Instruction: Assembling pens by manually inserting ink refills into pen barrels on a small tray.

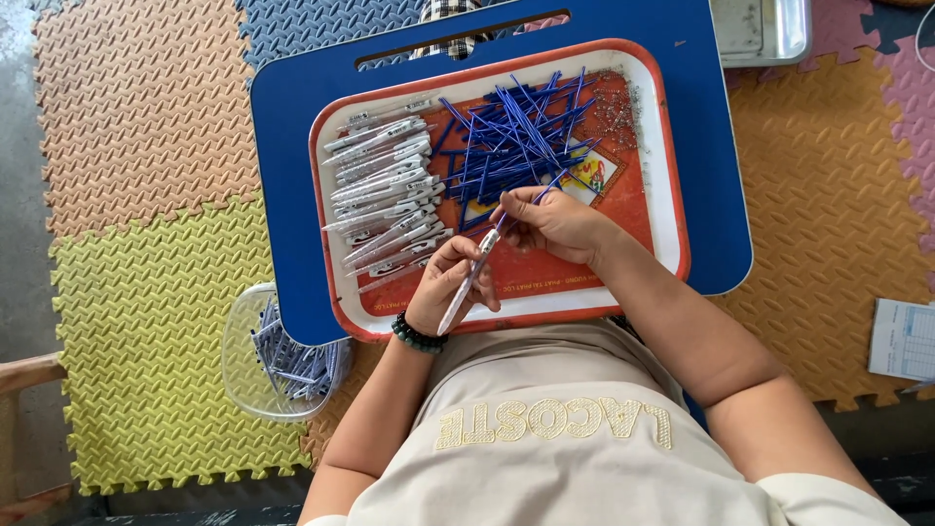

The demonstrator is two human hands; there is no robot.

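Observation:
My left hand (445, 288) grips a clear pen barrel (467, 282) that points up toward the tray's middle. My right hand (553, 223) pinches a blue ink refill (539, 193) and holds its lower end at the barrel's open top. Both hands hover over the near half of a red tray with a white rim (672, 175). A pile of blue refills (516, 136) lies at the tray's far middle. Several clear pen barrels (385, 190) are stacked along its left side. A patch of small metal springs (616, 109) sits in the far right corner.
The tray rests on a blue lap table (292, 146) over coloured foam floor mats. A clear plastic bowl (243, 360) with several assembled pens stands on the yellow mat at the left. A metal tray (765, 29) sits at the top right, a paper sheet (901, 339) at the right edge.

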